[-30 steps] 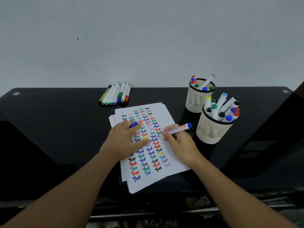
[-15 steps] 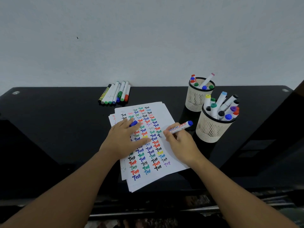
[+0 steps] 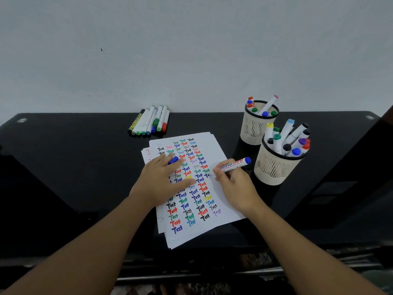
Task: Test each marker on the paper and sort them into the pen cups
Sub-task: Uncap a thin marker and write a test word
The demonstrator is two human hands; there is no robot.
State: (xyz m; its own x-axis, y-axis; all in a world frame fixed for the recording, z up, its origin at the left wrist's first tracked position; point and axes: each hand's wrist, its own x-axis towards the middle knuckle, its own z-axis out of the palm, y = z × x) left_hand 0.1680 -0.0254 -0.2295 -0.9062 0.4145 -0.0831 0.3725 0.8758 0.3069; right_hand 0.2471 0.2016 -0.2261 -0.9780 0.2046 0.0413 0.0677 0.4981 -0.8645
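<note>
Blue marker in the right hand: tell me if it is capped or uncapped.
Uncapped. The blue marker has its tip at the paper, and the left hand holds a blue cap.

Both forearms are bare to the frame edge, and the hands (image 3: 161, 179) carry no rings.

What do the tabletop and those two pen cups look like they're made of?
The tabletop looks like black glass or a high-gloss lacquer: it mirrors the cups and the wall's edge. The near cup and far cup look like cream moulded plastic with a matt finish, slotted walls and a black rim; painted metal mesh can't be ruled out.
</note>
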